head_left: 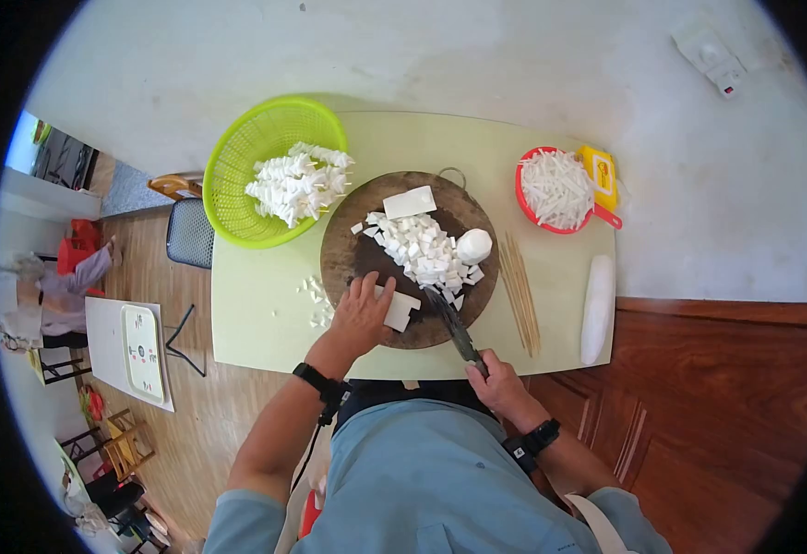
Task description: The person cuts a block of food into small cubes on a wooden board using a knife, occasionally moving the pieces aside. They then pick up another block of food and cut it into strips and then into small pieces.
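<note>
cubes [419,247] white, uneven, heaped; left hand [362,314] holding white slab [401,312], right hand [500,380] gripping knife [452,323]

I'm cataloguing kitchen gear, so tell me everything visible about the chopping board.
The round chopping board looks wooden, brown and darkly stained, with a metal ring at its far edge. It lies flat on the pale table. White cubes and larger blocks rest on it; the left hand touches one block.
</note>
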`<state>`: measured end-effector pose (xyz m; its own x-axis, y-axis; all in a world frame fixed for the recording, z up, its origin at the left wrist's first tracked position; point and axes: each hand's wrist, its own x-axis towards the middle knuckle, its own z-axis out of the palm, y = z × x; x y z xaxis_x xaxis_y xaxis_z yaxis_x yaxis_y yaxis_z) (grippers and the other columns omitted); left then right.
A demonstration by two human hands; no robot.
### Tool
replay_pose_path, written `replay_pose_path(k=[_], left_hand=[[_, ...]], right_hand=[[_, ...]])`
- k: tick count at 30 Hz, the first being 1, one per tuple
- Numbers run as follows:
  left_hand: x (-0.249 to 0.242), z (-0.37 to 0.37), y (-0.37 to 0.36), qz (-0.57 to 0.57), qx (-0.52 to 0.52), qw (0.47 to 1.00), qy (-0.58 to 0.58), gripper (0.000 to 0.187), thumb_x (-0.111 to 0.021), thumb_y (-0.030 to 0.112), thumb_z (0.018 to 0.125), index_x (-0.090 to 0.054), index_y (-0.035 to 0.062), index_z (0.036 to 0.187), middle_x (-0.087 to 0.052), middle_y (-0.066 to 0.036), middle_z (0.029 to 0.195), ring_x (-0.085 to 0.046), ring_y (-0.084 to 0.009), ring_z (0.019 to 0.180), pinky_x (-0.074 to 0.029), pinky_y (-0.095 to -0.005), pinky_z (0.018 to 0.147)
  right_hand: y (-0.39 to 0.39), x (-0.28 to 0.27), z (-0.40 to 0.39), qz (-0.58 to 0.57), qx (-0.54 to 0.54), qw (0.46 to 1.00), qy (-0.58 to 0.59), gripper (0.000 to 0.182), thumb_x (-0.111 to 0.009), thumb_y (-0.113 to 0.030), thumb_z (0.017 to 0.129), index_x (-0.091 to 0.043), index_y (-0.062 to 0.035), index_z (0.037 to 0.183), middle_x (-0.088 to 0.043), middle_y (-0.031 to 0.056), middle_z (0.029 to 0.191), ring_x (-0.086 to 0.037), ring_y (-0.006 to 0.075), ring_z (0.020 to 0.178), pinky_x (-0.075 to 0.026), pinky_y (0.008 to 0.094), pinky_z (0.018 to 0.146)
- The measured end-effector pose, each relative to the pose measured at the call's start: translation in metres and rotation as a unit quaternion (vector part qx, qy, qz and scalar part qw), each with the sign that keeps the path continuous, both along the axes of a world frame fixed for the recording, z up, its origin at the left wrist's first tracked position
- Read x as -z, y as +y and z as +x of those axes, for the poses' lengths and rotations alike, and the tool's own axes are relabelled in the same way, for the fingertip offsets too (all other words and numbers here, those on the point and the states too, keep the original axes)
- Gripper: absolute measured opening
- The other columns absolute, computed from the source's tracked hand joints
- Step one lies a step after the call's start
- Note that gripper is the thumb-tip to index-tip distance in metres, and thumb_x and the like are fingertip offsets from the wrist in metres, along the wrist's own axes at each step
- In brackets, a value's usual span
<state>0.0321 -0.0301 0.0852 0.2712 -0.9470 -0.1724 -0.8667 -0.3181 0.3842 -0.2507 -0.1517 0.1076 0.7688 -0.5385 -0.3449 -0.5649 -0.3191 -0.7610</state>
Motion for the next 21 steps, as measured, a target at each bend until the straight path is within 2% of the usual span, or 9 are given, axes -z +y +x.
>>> replay_pose_path(k=[5,8,10,16,21], left_hand=[[0.009,-0.011,0.005,0.023,-0.047,0.998,0.022,0.095,-0.087,0.019,0.066,-0.04,0.007,0.148,-0.04,-0.026,0.138,-0.044,-0.045,0.124,-0.042,-0.05,0.106],[0.015,-0.02,0.009,-0.03,-0.059,0.998,-0.005,0.092,-0.085,0.016,0.067,-0.04,0.0053,0.146,-0.042,-0.028,0.132,-0.046,-0.0449,0.119,-0.045,-0.0487,0.101],[0.011,-0.029,0.007,-0.033,-0.112,0.992,0.042,0.091,-0.085,0.014,0.066,-0.04,0.003,0.145,-0.04,-0.03,0.131,-0.045,-0.0466,0.12,-0.044,-0.0494,0.102],[0.01,-0.037,0.004,-0.04,-0.169,0.984,0.047,0.092,-0.088,0.015,0.065,-0.041,-0.0058,0.141,-0.038,-0.033,0.132,-0.042,-0.0498,0.121,-0.042,-0.0506,0.104],[0.016,-0.046,0.006,-0.047,-0.209,0.976,0.039,0.092,-0.089,0.017,0.066,-0.04,-0.0092,0.139,-0.038,-0.034,0.132,-0.042,-0.0498,0.121,-0.041,-0.0502,0.106]], right_hand=[[0.005,0.006,-0.001,0.014,-0.004,1.0,0.016,0.027,-0.064,-0.023,0.095,-0.055,-0.0013,0.108,-0.064,0.021,0.073,-0.065,0.0418,0.07,-0.051,0.0485,0.061],[0.013,0.0,0.014,0.02,-0.043,0.999,0.012,0.029,-0.063,-0.023,0.095,-0.051,-0.0009,0.108,-0.064,0.0222,0.074,-0.065,0.0428,0.07,-0.05,0.0495,0.062],[0.014,0.0,0.024,0.037,-0.051,0.998,0.001,0.03,-0.062,-0.023,0.096,-0.047,0.0002,0.107,-0.063,0.023,0.073,-0.064,0.044,0.07,-0.049,0.0512,0.061],[0.014,-0.001,0.041,0.066,-0.062,0.996,-0.026,0.028,-0.06,-0.022,0.097,-0.044,0.0005,0.103,-0.062,0.0251,0.076,-0.063,0.0456,0.071,-0.048,0.0527,0.063],[0.015,0.0,0.049,0.06,-0.057,0.996,-0.023,0.028,-0.059,-0.022,0.097,-0.043,0.0003,0.102,-0.062,0.0262,0.076,-0.063,0.0464,0.072,-0.048,0.0532,0.063]])
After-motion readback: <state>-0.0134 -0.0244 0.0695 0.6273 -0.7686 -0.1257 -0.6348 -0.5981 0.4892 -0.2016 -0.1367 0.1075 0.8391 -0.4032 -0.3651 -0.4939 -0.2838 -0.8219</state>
